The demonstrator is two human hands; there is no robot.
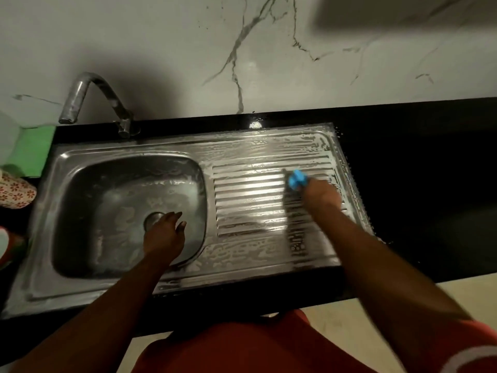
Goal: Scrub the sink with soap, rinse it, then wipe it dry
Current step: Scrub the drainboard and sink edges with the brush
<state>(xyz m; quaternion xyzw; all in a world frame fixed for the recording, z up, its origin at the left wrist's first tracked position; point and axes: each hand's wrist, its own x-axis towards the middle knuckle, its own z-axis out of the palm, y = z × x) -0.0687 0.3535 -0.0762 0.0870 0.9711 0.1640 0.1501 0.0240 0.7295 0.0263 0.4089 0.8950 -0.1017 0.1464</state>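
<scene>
A steel sink (80,184) with a ribbed drainboard (250,195) on its right is set in a black counter, and both are streaked with white soap foam. My right hand (320,196) presses a blue sponge (297,179) onto the right part of the drainboard. My left hand (164,234) hovers over the basin near the round drain (153,219), fingers loosely apart and holding nothing. A curved metal tap (88,98) stands at the back left with its spout past the basin's left edge. No water runs from it.
The black counter (416,184) stretches to the right of the sink. A green item (32,152), a floral-patterned object (16,191) and a red-and-white container (6,246) crowd the left edge. A marble-patterned wall (242,49) rises behind.
</scene>
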